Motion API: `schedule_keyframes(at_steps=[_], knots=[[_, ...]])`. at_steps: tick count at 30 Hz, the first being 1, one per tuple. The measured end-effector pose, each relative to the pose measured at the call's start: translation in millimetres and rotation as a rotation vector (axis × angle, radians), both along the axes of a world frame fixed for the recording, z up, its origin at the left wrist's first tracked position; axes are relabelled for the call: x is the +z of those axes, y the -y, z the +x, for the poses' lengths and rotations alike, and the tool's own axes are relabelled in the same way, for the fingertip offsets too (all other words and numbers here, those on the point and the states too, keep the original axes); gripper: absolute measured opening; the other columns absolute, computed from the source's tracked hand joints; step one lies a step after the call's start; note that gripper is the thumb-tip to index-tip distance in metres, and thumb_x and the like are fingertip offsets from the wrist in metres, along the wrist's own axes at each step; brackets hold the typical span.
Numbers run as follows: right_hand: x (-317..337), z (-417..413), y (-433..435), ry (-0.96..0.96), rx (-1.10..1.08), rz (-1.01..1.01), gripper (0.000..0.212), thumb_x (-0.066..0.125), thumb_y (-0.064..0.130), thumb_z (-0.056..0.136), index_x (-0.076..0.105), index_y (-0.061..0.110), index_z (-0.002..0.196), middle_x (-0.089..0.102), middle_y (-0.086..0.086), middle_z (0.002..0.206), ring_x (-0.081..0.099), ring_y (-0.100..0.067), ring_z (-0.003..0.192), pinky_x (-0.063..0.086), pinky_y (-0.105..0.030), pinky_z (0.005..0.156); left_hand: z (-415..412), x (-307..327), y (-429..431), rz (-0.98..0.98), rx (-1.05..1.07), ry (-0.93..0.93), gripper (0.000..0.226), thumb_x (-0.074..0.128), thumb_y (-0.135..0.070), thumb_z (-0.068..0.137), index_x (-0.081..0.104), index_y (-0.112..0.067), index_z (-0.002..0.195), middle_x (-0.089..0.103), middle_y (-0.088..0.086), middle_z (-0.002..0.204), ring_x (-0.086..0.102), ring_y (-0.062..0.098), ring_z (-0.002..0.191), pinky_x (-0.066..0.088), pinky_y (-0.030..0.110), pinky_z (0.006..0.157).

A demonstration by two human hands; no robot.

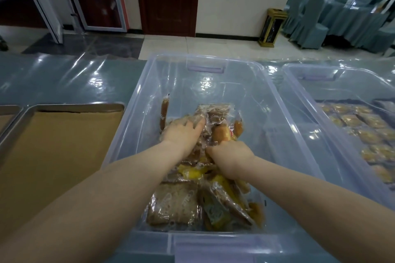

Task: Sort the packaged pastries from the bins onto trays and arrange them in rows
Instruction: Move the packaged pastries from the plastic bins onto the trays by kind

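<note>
Inside the clear bin point(136, 113), glossy-wrapped brown and yellow pastries point(177, 203) lie heaped; left hand point(183, 132) rests flat, grip loose; right hand point(232, 157), grip tight on a golden packet point(221, 133), fingertips hidden.

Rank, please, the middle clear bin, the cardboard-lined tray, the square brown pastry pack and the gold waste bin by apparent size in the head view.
1. middle clear bin
2. cardboard-lined tray
3. square brown pastry pack
4. gold waste bin, far from the camera, so true size unsure
</note>
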State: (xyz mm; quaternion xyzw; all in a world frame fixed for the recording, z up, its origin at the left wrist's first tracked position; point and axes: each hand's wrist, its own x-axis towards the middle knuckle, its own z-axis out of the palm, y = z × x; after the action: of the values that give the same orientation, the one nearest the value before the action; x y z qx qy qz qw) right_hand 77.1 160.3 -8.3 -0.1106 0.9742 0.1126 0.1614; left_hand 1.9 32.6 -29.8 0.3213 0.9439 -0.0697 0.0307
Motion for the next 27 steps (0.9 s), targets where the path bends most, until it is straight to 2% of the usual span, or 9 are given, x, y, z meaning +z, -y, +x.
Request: schedule_keyframes(at_steps=[4, 7, 10, 16, 19, 24, 25, 26, 27], knots=[[6, -5, -5, 0.017, -0.003, -0.012, 0.02, 0.056, 0.015, 0.087, 0.056, 0.018, 0.107, 0.043, 0.003, 0.068, 0.039, -0.015, 0.054, 0.036, -0.032, 0.051, 1, 6, -1, 0.012, -0.003, -0.121, 0.088, 0.056, 0.002, 0.081, 0.003, -0.017, 0.149, 0.037, 0.015, 0.146, 0.05, 0.035, 0.119, 0.047, 0.043, 0.081], [17, -8, -11, -0.038, -0.038, -0.048, 0.028, 0.056, 0.011, 0.083, 0.057, 0.023, 0.109, 0.052, 0.004, 0.077, 0.046, -0.019, 0.062, 0.037, -0.031, 0.052, 0, 11, -1, 0.056, 0.032, -0.142, 0.081, 0.049, 0.0, 0.085, 0.003, -0.019, 0.149, 0.054, 0.012, 0.126, 0.059, 0.034, 0.102, 0.044, 0.041, 0.067], [29, -10, -19, -0.152, -0.105, -0.074, 0.026, 0.05, 0.002, 0.079, 0.048, 0.022, 0.094, 0.046, 0.003, 0.07, 0.045, -0.02, 0.06, 0.032, -0.029, 0.048, -2, 17, 1, 0.166, 0.077, -0.135, 0.08, 0.049, -0.003, 0.085, 0.002, -0.024, 0.147, 0.058, 0.01, 0.112, 0.059, 0.033, 0.093, 0.039, 0.039, 0.061], [47, -8, -31, -0.553, -0.255, -0.125, 0.031, 0.045, -0.007, 0.074, 0.033, 0.018, 0.088, 0.029, 0.001, 0.056, 0.025, -0.021, 0.044, 0.013, -0.029, 0.044, -5, 34, 4, 0.409, 0.124, -0.069, 0.088, 0.049, -0.004, 0.082, -0.001, -0.034, 0.148, 0.055, 0.008, 0.114, 0.058, 0.03, 0.085, 0.036, 0.036, 0.056], [40, -7, -28, -0.531, -0.264, -0.092, 0.031, 0.046, -0.005, 0.079, 0.03, 0.018, 0.092, 0.037, -0.001, 0.057, 0.029, -0.022, 0.045, 0.016, -0.029, 0.044, -8, 39, 7, 0.448, 0.15, -0.03, 0.084, 0.049, -0.005, 0.083, 0.002, -0.034, 0.148, 0.056, 0.007, 0.116, 0.057, 0.029, 0.084, 0.039, 0.036, 0.057], [22, -10, -30, -0.34, -0.27, -0.133, 0.022, 0.048, 0.011, 0.089, 0.035, 0.018, 0.104, 0.065, -0.009, 0.098, 0.047, -0.027, 0.061, 0.03, -0.03, 0.048, -12, 44, 8, 0.492, 0.161, -0.077, 0.083, 0.05, -0.002, 0.083, 0.007, -0.032, 0.148, 0.057, 0.008, 0.116, 0.057, 0.031, 0.095, 0.041, 0.037, 0.066], [15, -9, -30, -0.283, -0.273, -0.175, 0.033, 0.051, 0.029, 0.091, 0.033, 0.018, 0.117, 0.061, -0.012, 0.115, 0.055, -0.031, 0.079, 0.042, -0.035, 0.059, -12, 45, 8, 0.5, 0.155, -0.086, 0.083, 0.05, -0.002, 0.083, 0.008, -0.031, 0.148, 0.057, 0.008, 0.117, 0.057, 0.032, 0.095, 0.043, 0.038, 0.067], [7, -7, -29, -0.194, -0.248, -0.168, 0.063, 0.05, 0.052, 0.088, 0.022, 0.021, 0.135, 0.045, -0.016, 0.138, 0.051, -0.037, 0.11, 0.046, -0.046, 0.081, -12, 46, 8, 0.502, 0.151, -0.09, 0.082, 0.049, -0.003, 0.084, 0.008, -0.031, 0.149, 0.056, 0.008, 0.118, 0.057, 0.032, 0.096, 0.044, 0.039, 0.068], [-2, -5, -27, -0.108, -0.175, -0.114, 0.09, 0.044, 0.072, 0.082, 0.001, 0.027, 0.147, 0.018, -0.015, 0.156, 0.027, -0.042, 0.136, 0.033, -0.059, 0.1, -13, 47, 8, 0.5, 0.15, -0.09, 0.082, 0.049, -0.003, 0.084, 0.008, -0.03, 0.149, 0.056, 0.009, 0.119, 0.057, 0.032, 0.097, 0.044, 0.039, 0.07]])
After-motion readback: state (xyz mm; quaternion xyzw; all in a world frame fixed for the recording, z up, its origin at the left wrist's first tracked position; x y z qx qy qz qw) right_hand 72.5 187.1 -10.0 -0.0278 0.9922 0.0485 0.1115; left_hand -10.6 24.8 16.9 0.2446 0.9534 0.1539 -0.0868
